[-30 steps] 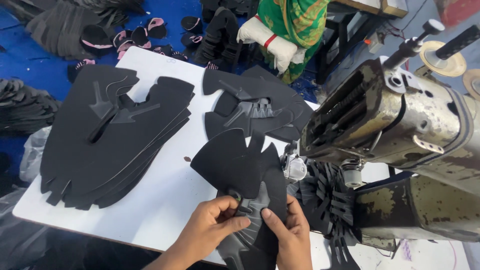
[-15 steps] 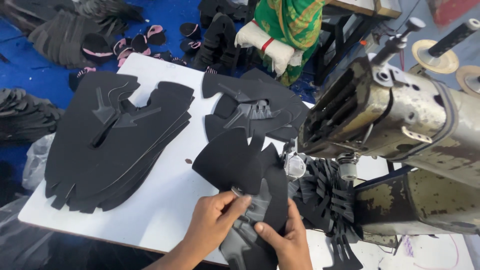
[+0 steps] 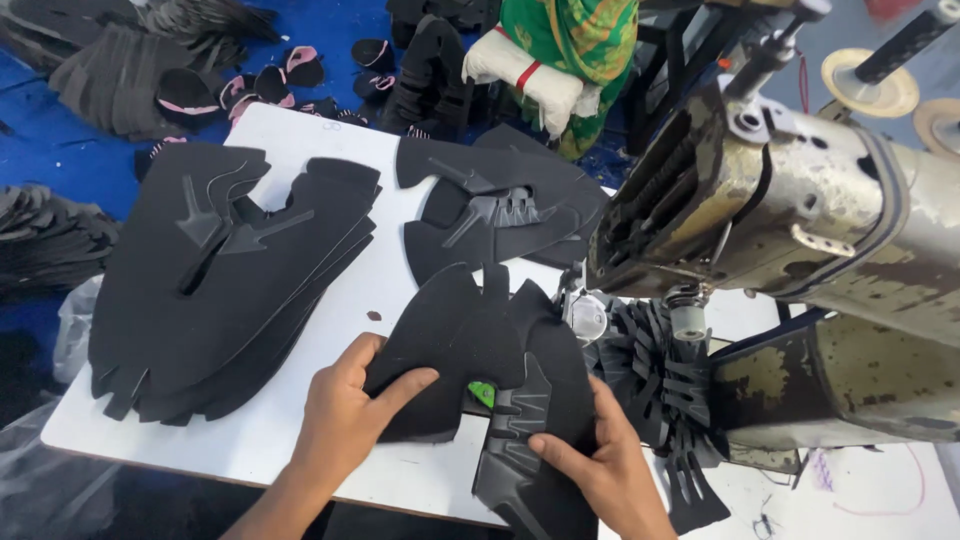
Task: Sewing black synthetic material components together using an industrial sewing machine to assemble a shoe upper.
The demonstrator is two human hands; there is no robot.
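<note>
My left hand [image 3: 350, 410] presses flat on a black shoe-upper piece [image 3: 450, 340] lying on the white table [image 3: 300, 440]. My right hand [image 3: 600, 465] pinches a smaller black overlay piece [image 3: 520, 450] with cut slots against the upper's lower right edge. A small green spot [image 3: 483, 393] shows between the two pieces. The sewing machine's needle area [image 3: 585, 315] stands just beyond the upper's far right edge.
A thick stack of black uppers [image 3: 230, 280] lies at the left, another stack [image 3: 500, 205] at the back. The worn sewing machine [image 3: 800, 210] fills the right, with black slotted pieces [image 3: 660, 400] under it. A person in green cloth [image 3: 570, 50] stands behind the table.
My left hand has slid left and spread flat on the upper. My right hand has shifted down onto the overlay piece, which now lies further out from the upper.
</note>
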